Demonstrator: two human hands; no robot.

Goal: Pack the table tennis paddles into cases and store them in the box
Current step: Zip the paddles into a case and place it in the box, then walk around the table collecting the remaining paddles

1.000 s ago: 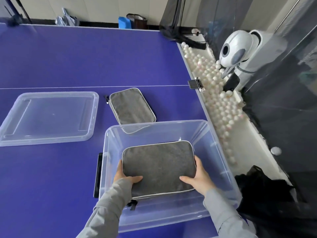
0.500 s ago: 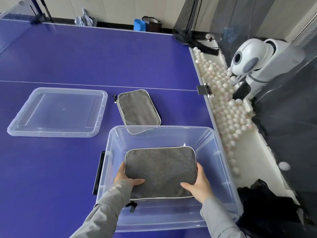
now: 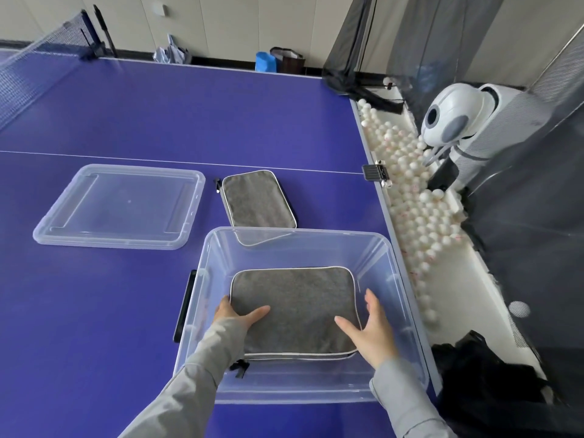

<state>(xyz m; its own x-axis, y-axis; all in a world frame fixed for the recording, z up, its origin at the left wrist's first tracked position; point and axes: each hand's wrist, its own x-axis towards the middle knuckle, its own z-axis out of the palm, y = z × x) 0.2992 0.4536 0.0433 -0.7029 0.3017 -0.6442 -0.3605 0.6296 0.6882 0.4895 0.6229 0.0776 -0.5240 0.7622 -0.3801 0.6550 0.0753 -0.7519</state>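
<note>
grey fabric zip case (image 3: 294, 308) lies flat in clear plastic box (image 3: 388, 248) | left hand (image 3: 235, 316) pinches its left edge | right hand (image 3: 371, 330) spread, thumb resting on it | advice: let go level, square to walls

Box (image 3: 316, 230) on table (image 3: 94, 311), near table's front-right corner. Case (image 3: 294, 305) flat in box, toward near wall. Left hand (image 3: 235, 316) at case's left edge, thumb on top. Right hand (image 3: 373, 330) at case's right edge, thumb on top, fingers alongside. 2nd case (image 3: 257, 200) on table just behind box, its near end behind box's far wall. Lid (image 3: 120, 207) on table, left of 2nd case, behind-left of box. Net (image 3: 28, 67) at far left. Balls (image 3: 410, 197) in trough along table's right side; ball machine (image 3: 448, 121) right of them.
</note>
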